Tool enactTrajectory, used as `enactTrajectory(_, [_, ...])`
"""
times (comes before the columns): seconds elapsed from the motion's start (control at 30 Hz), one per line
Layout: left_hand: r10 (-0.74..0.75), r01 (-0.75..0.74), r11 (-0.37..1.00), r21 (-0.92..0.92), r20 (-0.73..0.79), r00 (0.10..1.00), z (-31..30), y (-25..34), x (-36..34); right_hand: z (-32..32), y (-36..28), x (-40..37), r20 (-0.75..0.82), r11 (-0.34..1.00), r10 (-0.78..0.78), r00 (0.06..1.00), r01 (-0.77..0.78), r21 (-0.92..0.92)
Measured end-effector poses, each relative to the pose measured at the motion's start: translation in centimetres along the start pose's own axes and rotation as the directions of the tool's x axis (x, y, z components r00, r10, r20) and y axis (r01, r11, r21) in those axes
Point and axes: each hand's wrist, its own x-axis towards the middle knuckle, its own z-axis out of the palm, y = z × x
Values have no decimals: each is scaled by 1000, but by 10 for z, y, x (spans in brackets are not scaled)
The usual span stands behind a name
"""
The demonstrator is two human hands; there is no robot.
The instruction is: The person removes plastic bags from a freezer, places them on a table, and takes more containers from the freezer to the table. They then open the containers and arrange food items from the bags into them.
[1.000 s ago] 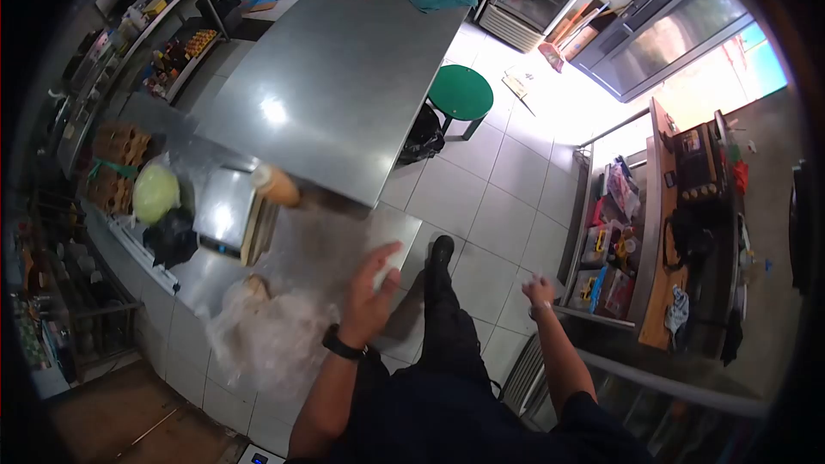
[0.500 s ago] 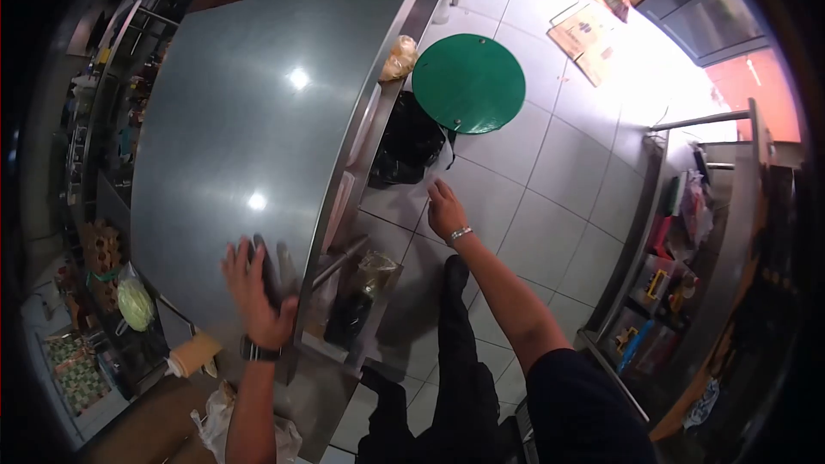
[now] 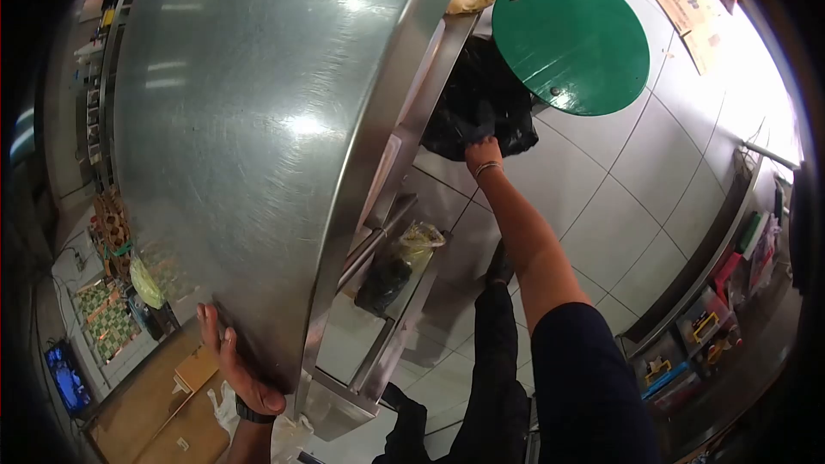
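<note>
My left hand lies on the near corner of the stainless steel table, fingers stretched out, a dark watch at its wrist. My right arm reaches down beside the table to a black bin bag on the floor. There my right hand is closed on the bag's near part; its fingertips are hidden by the plastic. A round green lid or stool top stands just beyond the bag and partly covers it.
Under the table, a low shelf holds a clear bag and a dark bundle. A rack with bins stands on the right. Flattened cardboard lies on the tiled floor. A lit screen is at the left.
My right hand has moved onto the black bin bag; the whitish thing at its fingers is out of sight. My left hand now sits at the table's near corner. The view has shifted closer.
</note>
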Motion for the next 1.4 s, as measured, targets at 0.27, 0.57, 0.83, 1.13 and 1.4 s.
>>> enactTrajectory(0.27, [-37, 33, 997, 64, 60, 998, -6, 5, 3, 78, -27, -121, 377, 972, -136, 916, 48, 232])
enactTrajectory(0.57, [-39, 39, 999, 14, 30, 999, -4, -1, 1, 176, -3, -38, 618, 898, -436, 654, 356, 258])
enactTrajectory(0.83, [-44, 51, 997, -64, 104, 994, -16, 8, 10, 81, -31, -82, -95, 719, -244, 965, 246, 650])
enactTrajectory(1.13, [-20, -6, 973, -232, -110, 994, -21, 11, 4, -70, -131, -335, -488, 613, 10, 873, 380, 693])
enactTrajectory(1.4, [84, -277, 708, -650, -312, 946, -77, 99, -125, -150, -279, -527, -579, 515, -370, 726, 679, 523])
